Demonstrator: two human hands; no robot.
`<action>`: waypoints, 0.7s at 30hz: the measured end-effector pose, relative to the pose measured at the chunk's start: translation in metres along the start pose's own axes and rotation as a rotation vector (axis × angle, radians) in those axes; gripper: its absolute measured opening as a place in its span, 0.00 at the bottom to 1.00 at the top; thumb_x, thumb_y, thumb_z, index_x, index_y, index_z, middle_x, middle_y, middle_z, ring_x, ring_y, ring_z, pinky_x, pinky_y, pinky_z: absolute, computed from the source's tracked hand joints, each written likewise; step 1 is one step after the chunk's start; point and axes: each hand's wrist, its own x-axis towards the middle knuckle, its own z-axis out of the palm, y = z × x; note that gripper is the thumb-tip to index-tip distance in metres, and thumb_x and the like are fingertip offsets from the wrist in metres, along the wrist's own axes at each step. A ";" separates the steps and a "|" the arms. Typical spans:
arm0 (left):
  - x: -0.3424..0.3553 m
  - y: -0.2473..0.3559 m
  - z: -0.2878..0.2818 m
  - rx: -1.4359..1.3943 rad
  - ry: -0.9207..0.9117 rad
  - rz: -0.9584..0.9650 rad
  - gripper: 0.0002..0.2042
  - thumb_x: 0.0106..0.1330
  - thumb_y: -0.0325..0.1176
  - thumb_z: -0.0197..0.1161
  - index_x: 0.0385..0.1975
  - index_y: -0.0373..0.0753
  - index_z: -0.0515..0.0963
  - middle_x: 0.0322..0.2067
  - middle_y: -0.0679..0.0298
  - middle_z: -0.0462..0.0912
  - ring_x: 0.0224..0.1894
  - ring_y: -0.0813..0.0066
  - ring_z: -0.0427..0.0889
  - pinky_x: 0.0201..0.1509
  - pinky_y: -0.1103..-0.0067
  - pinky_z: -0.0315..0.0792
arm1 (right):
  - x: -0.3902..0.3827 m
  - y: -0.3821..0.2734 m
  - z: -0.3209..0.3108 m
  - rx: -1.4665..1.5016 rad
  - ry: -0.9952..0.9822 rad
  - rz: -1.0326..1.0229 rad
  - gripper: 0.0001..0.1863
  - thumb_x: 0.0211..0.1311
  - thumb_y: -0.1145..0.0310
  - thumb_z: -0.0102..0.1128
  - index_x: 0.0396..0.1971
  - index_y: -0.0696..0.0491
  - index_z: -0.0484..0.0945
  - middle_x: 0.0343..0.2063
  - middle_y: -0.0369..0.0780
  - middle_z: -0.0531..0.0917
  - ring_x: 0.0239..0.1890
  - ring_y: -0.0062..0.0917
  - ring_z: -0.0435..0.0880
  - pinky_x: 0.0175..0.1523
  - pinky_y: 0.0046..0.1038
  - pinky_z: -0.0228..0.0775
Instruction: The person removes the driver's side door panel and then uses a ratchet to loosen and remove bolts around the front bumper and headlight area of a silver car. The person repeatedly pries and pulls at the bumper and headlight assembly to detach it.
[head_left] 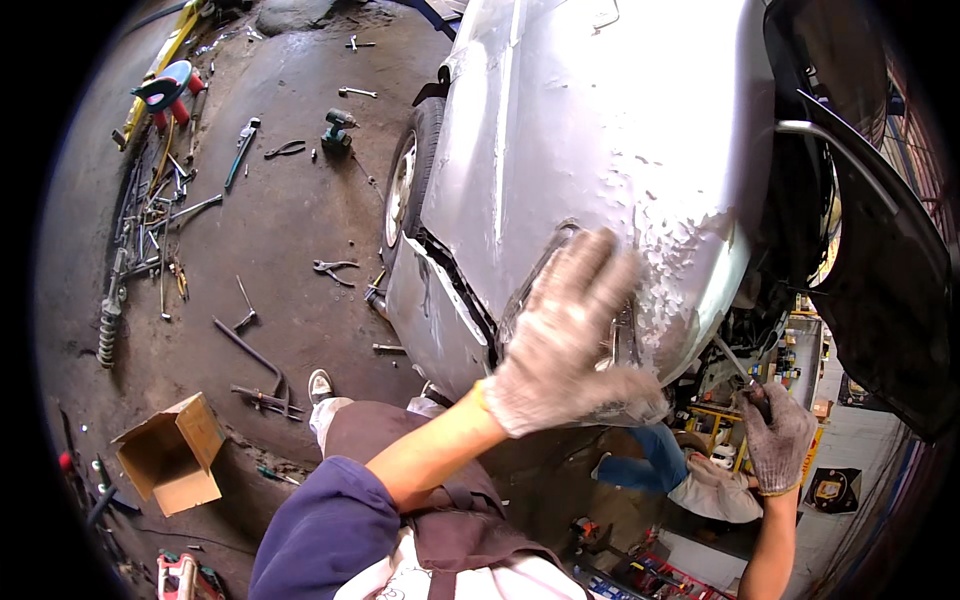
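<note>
Screwdriver (743, 372) in right hand (776, 432), left hand (572, 350) (blurred) outspread

1 downward fisheye view from head height

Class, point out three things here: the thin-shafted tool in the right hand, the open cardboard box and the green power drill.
Thin-shafted tool (733, 361): head view, on its metal shaft.
Open cardboard box (204, 432): head view, on its right-hand panel.
Green power drill (337, 137): head view, on its green body.

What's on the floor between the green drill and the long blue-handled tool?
In the head view, a pair of dark pliers lies between them, with a small light piece nearer the drill.
</note>
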 end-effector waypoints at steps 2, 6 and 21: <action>0.007 -0.025 -0.014 -0.365 0.148 -0.127 0.43 0.69 0.49 0.73 0.78 0.36 0.61 0.74 0.40 0.64 0.77 0.48 0.66 0.81 0.56 0.59 | 0.002 0.001 -0.001 -0.003 0.029 -0.066 0.11 0.60 0.67 0.75 0.29 0.53 0.79 0.23 0.45 0.81 0.24 0.42 0.82 0.30 0.38 0.69; 0.063 -0.080 -0.041 -0.427 0.291 -0.114 0.30 0.83 0.40 0.53 0.80 0.36 0.57 0.76 0.49 0.66 0.74 0.58 0.71 0.78 0.66 0.67 | 0.009 0.007 -0.006 -0.101 0.046 -0.169 0.12 0.58 0.67 0.75 0.29 0.52 0.77 0.22 0.44 0.79 0.24 0.43 0.80 0.30 0.39 0.68; 0.081 -0.123 0.009 -0.172 0.194 -0.183 0.28 0.84 0.43 0.49 0.79 0.39 0.61 0.78 0.51 0.62 0.81 0.57 0.59 0.84 0.67 0.53 | 0.013 0.014 0.003 -0.137 0.144 -0.280 0.12 0.57 0.69 0.75 0.31 0.53 0.77 0.22 0.43 0.78 0.24 0.41 0.78 0.30 0.41 0.66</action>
